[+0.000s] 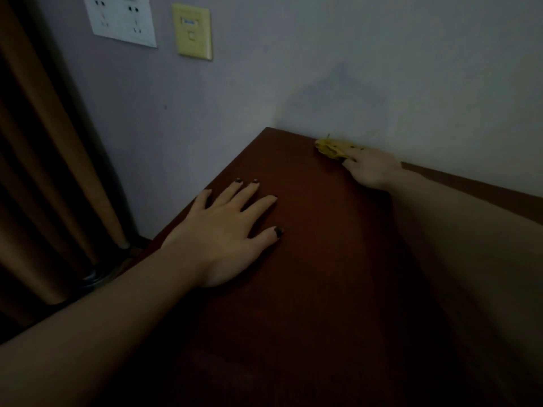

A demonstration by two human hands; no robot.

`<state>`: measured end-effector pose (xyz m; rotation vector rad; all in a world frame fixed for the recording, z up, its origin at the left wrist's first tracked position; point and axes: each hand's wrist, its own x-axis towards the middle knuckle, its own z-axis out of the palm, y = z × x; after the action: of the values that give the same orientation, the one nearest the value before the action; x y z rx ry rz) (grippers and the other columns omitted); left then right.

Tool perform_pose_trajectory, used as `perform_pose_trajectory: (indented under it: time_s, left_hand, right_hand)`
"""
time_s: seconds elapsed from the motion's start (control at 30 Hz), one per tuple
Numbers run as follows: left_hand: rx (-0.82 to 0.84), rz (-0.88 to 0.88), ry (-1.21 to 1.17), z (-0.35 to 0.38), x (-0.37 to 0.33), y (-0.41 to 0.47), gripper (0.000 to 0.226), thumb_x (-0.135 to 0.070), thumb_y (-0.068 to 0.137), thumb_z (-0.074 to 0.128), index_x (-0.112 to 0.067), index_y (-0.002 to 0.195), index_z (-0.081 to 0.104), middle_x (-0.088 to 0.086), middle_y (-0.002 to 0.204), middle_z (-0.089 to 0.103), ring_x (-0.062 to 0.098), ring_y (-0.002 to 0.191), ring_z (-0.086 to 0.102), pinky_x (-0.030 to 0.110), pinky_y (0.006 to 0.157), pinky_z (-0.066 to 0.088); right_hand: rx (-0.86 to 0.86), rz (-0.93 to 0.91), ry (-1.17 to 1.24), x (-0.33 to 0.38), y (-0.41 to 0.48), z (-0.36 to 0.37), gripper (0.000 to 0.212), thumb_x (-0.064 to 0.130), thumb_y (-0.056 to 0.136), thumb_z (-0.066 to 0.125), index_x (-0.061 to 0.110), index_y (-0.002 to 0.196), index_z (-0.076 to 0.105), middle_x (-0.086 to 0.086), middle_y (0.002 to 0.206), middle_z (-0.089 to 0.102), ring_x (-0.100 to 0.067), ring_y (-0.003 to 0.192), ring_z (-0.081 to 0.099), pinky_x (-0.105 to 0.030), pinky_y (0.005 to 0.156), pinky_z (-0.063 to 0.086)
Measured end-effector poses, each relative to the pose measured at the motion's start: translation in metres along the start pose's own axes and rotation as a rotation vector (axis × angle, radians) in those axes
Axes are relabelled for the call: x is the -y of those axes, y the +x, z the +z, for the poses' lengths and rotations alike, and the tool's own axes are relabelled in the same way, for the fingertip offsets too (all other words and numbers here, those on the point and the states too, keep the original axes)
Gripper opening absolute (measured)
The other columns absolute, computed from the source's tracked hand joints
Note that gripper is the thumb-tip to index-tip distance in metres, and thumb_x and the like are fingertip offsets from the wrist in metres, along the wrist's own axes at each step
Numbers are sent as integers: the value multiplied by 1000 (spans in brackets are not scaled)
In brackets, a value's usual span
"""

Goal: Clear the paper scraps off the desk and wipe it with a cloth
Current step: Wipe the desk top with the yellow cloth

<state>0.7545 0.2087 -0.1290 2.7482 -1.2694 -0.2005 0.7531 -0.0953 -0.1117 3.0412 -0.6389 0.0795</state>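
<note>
- The left hand (226, 230) lies flat, palm down, on the dark reddish-brown desk (323, 274), fingers spread, holding nothing.
- The right hand (370, 168) reaches to the desk's far edge by the wall (382, 83), its fingers pressed on a crumpled yellow cloth (330, 148).
- The cloth sits near the far corner, touching the wall.
- A white socket plate (122, 19) and a yellowish plate (192, 32) hang on the wall; a brown curtain (44, 171) hangs at left.
</note>
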Motion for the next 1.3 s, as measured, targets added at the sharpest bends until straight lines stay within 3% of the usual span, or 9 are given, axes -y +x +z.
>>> perform_pose_trajectory:
  time_s: [0.17, 0.3, 0.47, 0.53, 0.63, 0.7, 0.9, 1.13, 1.3]
  left_hand:
    - [12, 2, -5, -3, -2, -1, 62, -64, 91, 11, -43, 148, -3, -10, 158, -12, 9, 144, -13, 44, 117, -8]
    - [-23, 2, -30, -3, -3, -2, 60, -61, 94, 15, -41, 149, 2, -7, 159, -9, 10, 145, -12, 43, 117, -8]
    - [-82, 11, -65, -1, -4, -4, 62, -58, 95, 19, -37, 149, -2, -5, 159, -8, 11, 145, -11, 39, 117, -8]
    - [-90, 20, -73, -1, -4, -5, 62, -58, 95, 19, -36, 149, -3, -5, 159, -8, 11, 145, -11, 38, 118, -7]
    - [-90, 17, -65, -1, -3, -5, 63, -58, 95, 20, -36, 150, -2, -5, 159, -8, 11, 145, -10, 38, 118, -5]
    - [-90, 14, -78, -2, -3, -6, 63, -57, 95, 21, -36, 150, -1, -5, 159, -8, 11, 145, -9, 37, 118, -4]
    - [-129, 15, -84, 0, 0, -1, 65, -60, 94, 24, -37, 149, -3, -7, 159, -10, 9, 144, -13, 33, 116, -6]
    - [-110, 27, -62, 3, 4, 3, 68, -65, 91, 21, -39, 148, -4, -8, 158, -12, 8, 143, -17, 33, 116, -9]
    - [-101, 37, -70, 1, 3, 1, 69, -66, 89, 22, -41, 148, -4, -9, 158, -12, 8, 142, -19, 35, 115, -10]
  right_hand:
    - [93, -72, -53, 17, -53, -21, 44, 37, 101, 29, 34, 145, 28, -7, 152, 30, -31, 132, 36, -32, 99, 32]
    - [188, -222, -146, 35, -113, -33, 47, 41, 100, 29, 44, 145, 16, 6, 155, 20, -27, 130, 40, -32, 101, 33]
    - [239, -389, -98, 46, -171, -35, 49, 40, 100, 27, 47, 144, 7, 12, 156, 7, -11, 142, 17, -31, 112, 21]
    - [206, -384, -83, 47, -177, -33, 48, 38, 101, 26, 48, 144, 8, 11, 156, 10, -11, 142, 19, -29, 110, 24]
    - [136, -310, -97, 50, -168, -35, 44, 36, 102, 25, 41, 145, 19, 7, 150, 33, -18, 129, 43, -29, 93, 36]
    - [118, -241, -96, 51, -154, -36, 44, 35, 102, 25, 30, 146, 28, -1, 137, 50, -26, 113, 53, -29, 79, 34]
    - [-12, -147, -66, 51, -97, -20, 35, 32, 101, 28, 17, 127, 48, -11, 122, 57, -35, 107, 53, -36, 80, 38]
    - [-47, -108, -32, 47, -25, -11, 28, 30, 101, 30, 13, 100, 52, -16, 114, 58, -34, 102, 53, -35, 75, 35]
    - [-30, -150, -31, 47, -30, -16, 26, 29, 100, 32, 18, 109, 54, -15, 120, 56, -33, 107, 52, -34, 77, 35]
